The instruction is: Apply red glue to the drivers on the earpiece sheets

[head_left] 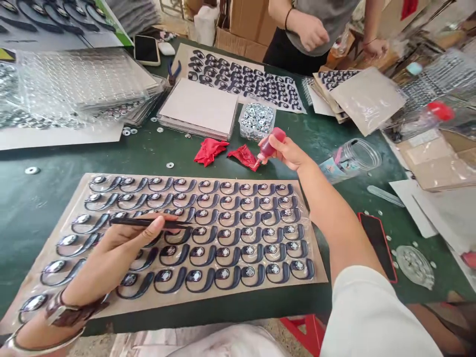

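Observation:
My left hand [126, 248] pinches black tweezers [148, 222], whose tips point right over a tan board [178, 303]. Rows of dark, hook-shaped pieces [201, 282] with shiny round discs cover this board. Beyond its far edge, my right hand [288, 151] grips a small red squeeze bottle [272, 143], tilted with its nozzle down to the left. The nozzle tip is at a crumpled red wrapper [243, 156]; I cannot tell whether they touch. Another red crumpled piece [210, 151] lies to the left. A clear box of metal washers [257, 119] stands just behind the bottle.
Stacked white-topped sheets [199, 108] and pliers [173, 73] lie behind. Piled clear trays [82, 79] fill the left. An open plastic jar [351, 159] lies right of my forearm, near a red-edged phone [377, 245]. Another person [316, 29] stands across the green table [178, 158].

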{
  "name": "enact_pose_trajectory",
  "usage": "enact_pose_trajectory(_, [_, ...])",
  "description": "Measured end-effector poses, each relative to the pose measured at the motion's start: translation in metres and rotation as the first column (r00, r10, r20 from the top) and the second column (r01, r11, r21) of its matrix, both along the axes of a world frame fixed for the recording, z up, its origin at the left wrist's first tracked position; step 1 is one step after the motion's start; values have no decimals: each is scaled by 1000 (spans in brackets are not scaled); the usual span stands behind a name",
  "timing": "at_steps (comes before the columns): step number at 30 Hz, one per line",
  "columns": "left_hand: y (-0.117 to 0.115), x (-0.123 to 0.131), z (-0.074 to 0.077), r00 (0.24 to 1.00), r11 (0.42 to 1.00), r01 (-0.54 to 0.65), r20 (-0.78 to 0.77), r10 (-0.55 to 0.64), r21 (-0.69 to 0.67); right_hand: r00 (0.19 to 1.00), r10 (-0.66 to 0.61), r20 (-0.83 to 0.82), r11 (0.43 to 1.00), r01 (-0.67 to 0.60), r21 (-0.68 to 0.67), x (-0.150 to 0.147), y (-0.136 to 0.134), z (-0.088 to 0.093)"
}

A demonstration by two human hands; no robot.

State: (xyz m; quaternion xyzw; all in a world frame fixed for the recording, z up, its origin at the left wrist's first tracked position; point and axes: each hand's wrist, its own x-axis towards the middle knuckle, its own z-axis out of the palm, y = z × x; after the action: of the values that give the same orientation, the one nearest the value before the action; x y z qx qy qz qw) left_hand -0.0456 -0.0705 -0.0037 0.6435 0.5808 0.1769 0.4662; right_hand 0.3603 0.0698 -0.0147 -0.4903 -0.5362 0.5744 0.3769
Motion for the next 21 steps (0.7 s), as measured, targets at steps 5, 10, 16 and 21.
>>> enact_pose_trajectory(5, [-7, 10, -3, 997, 999, 40, 70, -41, 21, 981, -196, 5, 979, 196, -60, 32, -57, 7])
enact_pose_trajectory(10, [-4, -17, -2, 997, 999, 21, 69, -23, 31, 921, -388, -40, 901, 369, -229, 49, -151, 3])
enact_pose_trajectory(16, [23, -65, 7, 982, 988, 148, 125, -143, -36, 785, -567, -249, 797, 446, -407, 23, -192, -5])
enact_pose_trajectory(21, [18, -79, 21, 984, 996, 88, 154, -91, 25, 790, -520, -325, 832, 384, -400, -10, -188, -8])
